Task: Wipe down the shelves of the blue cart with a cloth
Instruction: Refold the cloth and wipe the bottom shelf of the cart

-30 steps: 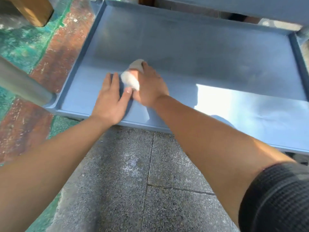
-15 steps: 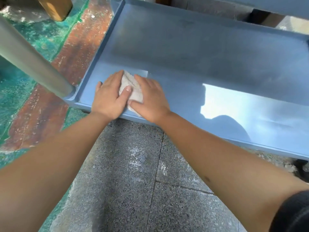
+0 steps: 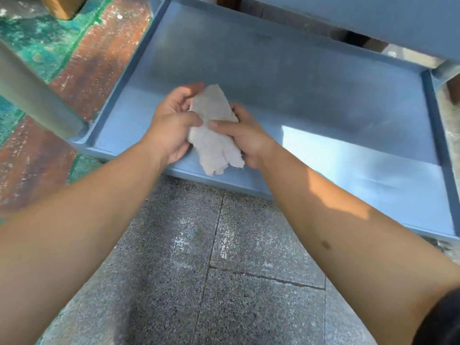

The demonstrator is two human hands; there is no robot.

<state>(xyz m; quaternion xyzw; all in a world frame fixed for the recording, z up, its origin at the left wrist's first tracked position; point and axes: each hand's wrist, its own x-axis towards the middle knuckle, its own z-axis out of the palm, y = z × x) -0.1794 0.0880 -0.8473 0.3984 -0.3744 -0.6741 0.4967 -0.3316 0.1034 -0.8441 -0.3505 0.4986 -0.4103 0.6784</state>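
Note:
A pale grey-white cloth [image 3: 211, 135] hangs between both my hands, lifted a little above the front left part of the blue cart's bottom shelf [image 3: 298, 78]. My left hand [image 3: 171, 123] grips the cloth's left side, thumb on top. On the right side my right hand [image 3: 242, 135] pinches it with thumb and fingers. The cloth's frayed lower end droops over the shelf's front lip. The shelf is a shallow blue tray with a raised rim, partly in shade, with a bright sunlit patch at the right.
A grey cart post [image 3: 32, 95] rises at the shelf's front left corner. An upper blue shelf [image 3: 373, 18] overhangs the back right. Speckled stone paving [image 3: 224, 270] lies below me. Painted green and red floor [image 3: 74, 58] lies left, with a wooden block [image 3: 64, 6] at the top left.
The cloth was pressed flat on the shelf under both hands half a second ago; now both hands have lifted it off the surface and hold it up between them.

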